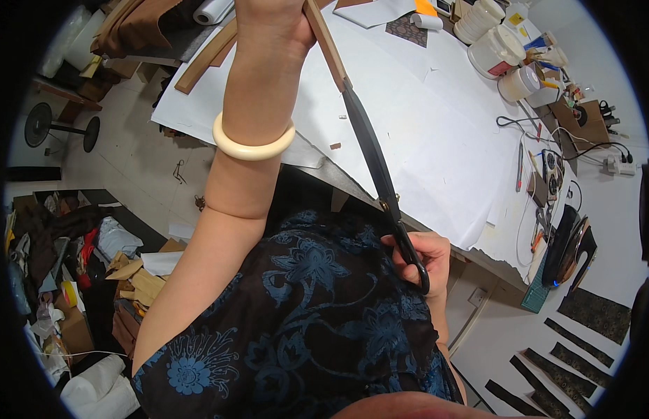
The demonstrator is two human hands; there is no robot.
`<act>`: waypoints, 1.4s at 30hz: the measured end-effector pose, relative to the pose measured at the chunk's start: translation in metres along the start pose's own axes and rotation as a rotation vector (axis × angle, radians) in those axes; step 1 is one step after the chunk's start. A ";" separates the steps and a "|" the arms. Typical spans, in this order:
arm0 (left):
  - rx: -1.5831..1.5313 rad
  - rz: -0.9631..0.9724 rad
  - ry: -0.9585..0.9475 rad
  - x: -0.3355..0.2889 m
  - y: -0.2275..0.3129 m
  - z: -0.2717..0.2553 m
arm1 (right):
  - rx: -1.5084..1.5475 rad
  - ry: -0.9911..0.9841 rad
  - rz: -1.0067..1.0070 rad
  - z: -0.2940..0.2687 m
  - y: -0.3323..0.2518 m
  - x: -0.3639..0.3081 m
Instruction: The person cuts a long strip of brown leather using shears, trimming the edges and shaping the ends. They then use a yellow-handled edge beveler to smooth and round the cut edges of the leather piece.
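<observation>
My left hand reaches far across the table and is cut off by the upper edge. Its fingers are closed around a narrow brown strip that looks like leather. Close to my body, my right hand grips the black handles of a long pair of scissors. Their dark blades point away from me, and the tip meets the near end of the strip. Between the blades I see hardly any gap. A small brown offcut lies on the white sheet beside the scissors.
Another brown strip lies left of my forearm on the white-covered table. White tubs stand at the far right, with cords and tools nearer. Dark patterned pieces hang or lie at right; scraps are piled at left.
</observation>
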State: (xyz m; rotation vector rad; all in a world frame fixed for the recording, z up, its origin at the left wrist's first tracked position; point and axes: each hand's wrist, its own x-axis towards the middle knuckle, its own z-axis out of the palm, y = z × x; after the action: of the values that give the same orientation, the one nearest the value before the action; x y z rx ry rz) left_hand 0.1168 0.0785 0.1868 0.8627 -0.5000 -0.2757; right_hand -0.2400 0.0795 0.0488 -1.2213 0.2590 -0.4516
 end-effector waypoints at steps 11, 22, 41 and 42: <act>-0.059 0.053 0.000 -0.004 0.003 0.002 | 0.095 -0.033 -0.012 0.001 0.001 0.003; -0.102 0.049 0.000 -0.004 0.004 0.002 | 0.085 -0.022 0.016 0.002 -0.001 0.001; -0.197 0.099 -0.265 0.003 -0.018 -0.026 | -0.127 0.026 -0.065 -0.009 -0.019 -0.003; -0.077 0.088 -0.304 -0.001 -0.019 -0.030 | -0.137 0.074 -0.089 -0.012 -0.018 -0.004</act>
State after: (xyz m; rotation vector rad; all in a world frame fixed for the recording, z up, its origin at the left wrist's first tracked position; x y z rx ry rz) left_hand 0.1314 0.0865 0.1550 0.7251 -0.8035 -0.3458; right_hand -0.2520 0.0663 0.0613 -1.3554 0.3034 -0.5647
